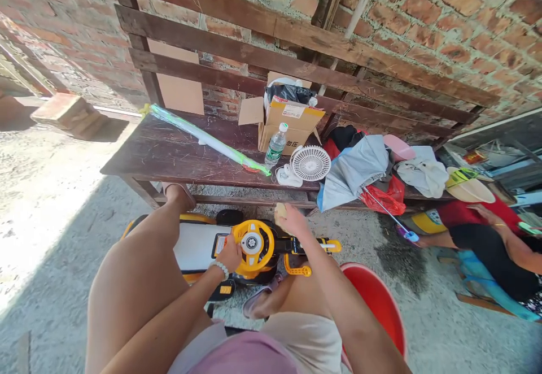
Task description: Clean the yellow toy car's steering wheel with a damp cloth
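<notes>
A yellow and white ride-on toy car (199,244) lies on the concrete floor in front of my legs. My left hand (231,254) grips the left rim of its yellow steering wheel (254,244). My right hand (290,218) hovers just above and right of the wheel, closed round a small pale sponge or cloth (280,211). My left leg stretches forward, its foot resting on the lower rail of the wooden bench (169,153).
On the bench lie a long green-wrapped roll (203,137), a water bottle (276,145), a cardboard box (288,120), a small white fan (307,165), a grey umbrella (355,170) and clothes. A red basin (376,300) sits by my right leg. Another person (486,233) sits at the right.
</notes>
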The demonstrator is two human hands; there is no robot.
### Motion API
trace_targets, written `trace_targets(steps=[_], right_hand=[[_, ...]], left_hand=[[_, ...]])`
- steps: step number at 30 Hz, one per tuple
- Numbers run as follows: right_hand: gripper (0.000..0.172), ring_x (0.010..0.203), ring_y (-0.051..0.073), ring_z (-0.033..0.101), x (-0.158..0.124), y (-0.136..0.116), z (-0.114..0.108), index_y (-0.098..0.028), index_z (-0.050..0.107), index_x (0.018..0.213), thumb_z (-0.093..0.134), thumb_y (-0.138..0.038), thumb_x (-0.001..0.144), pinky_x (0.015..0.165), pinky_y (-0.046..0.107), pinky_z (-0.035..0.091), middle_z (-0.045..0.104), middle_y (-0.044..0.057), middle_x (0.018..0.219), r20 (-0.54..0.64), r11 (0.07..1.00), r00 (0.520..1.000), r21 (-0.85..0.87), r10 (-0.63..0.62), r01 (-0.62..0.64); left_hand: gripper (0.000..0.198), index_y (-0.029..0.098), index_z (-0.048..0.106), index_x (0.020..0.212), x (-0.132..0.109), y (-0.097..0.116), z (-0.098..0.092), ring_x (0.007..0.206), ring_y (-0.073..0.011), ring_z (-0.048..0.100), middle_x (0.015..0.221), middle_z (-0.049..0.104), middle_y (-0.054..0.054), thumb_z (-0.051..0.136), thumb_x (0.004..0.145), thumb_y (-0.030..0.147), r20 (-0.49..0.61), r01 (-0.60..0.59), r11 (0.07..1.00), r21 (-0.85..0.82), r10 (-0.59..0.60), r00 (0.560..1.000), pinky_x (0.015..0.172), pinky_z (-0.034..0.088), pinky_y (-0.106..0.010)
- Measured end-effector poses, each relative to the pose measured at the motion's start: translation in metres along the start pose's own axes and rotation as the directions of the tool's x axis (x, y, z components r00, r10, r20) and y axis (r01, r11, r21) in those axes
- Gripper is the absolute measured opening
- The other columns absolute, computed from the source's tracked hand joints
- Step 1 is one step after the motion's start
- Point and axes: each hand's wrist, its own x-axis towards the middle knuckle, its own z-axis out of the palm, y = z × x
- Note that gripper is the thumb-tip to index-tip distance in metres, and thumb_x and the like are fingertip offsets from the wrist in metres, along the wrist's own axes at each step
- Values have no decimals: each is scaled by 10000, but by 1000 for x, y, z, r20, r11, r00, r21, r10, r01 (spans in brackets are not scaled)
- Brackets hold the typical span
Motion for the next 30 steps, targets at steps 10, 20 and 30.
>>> trace_targets(steps=[10,20,30], right_hand=[[752,1364,405,638,-43,-27,51,-376,537,1715,594,-145,1002,1043,524,585,308,180,1872,-370,994,928,-105,-36,-3],[763,1632,338,461,-55,-39,81,-233,514,1711,566,-51,972,1289,486,420,428,174,1822,-56,979,979,-57,195,-198],[724,1499,291,625,-73,-14,127,-200,561,1631,539,-154,909,1319,465,440,678,160,1578,-246,770,939,637,239,-30]], left_hand=[[194,223,526,1265,-3,7,-5,943,-317,792,900,767,-88,458,1090,273,20,-2,999,50,1,1000,859,613,-408],[168,237,523,1226,-6,13,-9,919,-317,793,915,771,-79,553,1070,288,22,24,996,85,-26,999,877,599,-405],[178,204,509,1283,-7,16,-10,978,-284,792,959,746,-70,484,1109,226,21,-9,995,98,7,1000,967,578,-389]])
